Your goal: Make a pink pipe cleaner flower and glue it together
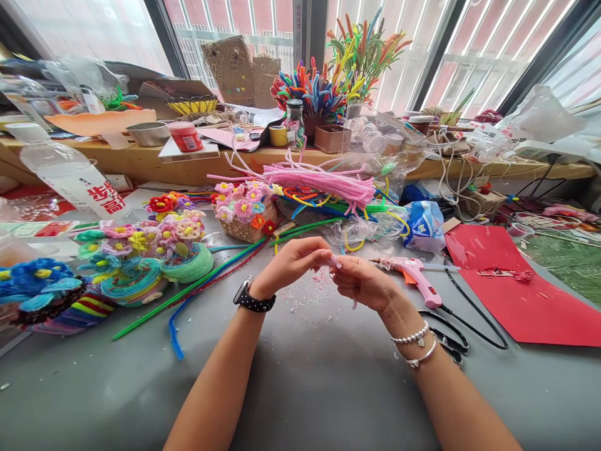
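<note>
Both of my hands meet above the middle of the grey table (310, 376). My left hand (293, 263), with a watch on its wrist, pinches one side of a small pale pink fuzzy piece (335, 262). The other side is pinched by my right hand (364, 280), which wears two silver bracelets. A short pink end hangs below the right fingers. Pink and white scraps (319, 282) lie on the table beneath. Just right of my right hand rests a pink glue gun (417, 279).
Behind the hands lie a bundle of pink pipe cleaners (323, 183) and a flower basket (244, 219). Fuzzy flower pots (188, 263) and a tilted bottle (70, 169) stand left. Green stems (206, 282) cross the left side. Right are red card (526, 288) and a black cable (479, 329).
</note>
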`<state>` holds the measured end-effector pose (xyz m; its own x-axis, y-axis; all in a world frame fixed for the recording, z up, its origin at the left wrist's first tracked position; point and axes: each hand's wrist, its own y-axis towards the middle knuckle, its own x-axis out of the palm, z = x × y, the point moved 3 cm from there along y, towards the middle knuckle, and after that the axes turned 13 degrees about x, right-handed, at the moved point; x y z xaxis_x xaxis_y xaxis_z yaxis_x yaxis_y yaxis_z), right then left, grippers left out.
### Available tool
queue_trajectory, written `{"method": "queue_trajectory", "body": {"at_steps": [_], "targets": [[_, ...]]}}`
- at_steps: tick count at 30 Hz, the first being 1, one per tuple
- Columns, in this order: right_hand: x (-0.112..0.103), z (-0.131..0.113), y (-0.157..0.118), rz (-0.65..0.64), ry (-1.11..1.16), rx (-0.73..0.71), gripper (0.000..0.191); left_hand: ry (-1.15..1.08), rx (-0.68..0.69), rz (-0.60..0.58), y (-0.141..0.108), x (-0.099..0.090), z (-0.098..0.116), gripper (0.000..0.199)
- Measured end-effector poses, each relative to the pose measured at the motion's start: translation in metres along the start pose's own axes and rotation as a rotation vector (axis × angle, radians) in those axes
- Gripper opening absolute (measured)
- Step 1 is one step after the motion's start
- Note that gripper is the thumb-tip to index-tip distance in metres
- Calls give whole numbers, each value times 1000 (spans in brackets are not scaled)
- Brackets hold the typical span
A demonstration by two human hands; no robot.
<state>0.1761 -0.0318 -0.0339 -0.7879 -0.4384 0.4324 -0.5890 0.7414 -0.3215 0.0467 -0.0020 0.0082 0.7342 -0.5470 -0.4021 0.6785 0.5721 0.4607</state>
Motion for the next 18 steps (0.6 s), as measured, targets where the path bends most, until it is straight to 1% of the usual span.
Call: {"method": "queue_trajectory", "body": {"at_steps": [3, 6, 8, 11, 14, 16, 18], "targets": [[-3, -4, -1, 179, -122, -62, 27, 118, -49, -14, 1, -1, -2, 31], [-7, -10, -4, 359, -318, -111, 26, 285, -143, -55, 1, -3, -6, 38], [-7, -12, -5, 421, -464, -136, 25, 334, -197, -104, 1, -3, -10, 43], [-7, -13, -5, 499, -696, -176, 22, 309, -264, -175, -2, -2, -19, 46], [-6, -11, -3, 543, -904, -218, 19, 241, -358, -229, -6, -2, -26, 48], [-3, -8, -2, 507, -985, -234, 19, 166, -432, -263, -9, -2, -28, 49], [0, -6, -1, 456, -1019, -227, 21, 80, -503, -298, -12, -3, -29, 49]]}}
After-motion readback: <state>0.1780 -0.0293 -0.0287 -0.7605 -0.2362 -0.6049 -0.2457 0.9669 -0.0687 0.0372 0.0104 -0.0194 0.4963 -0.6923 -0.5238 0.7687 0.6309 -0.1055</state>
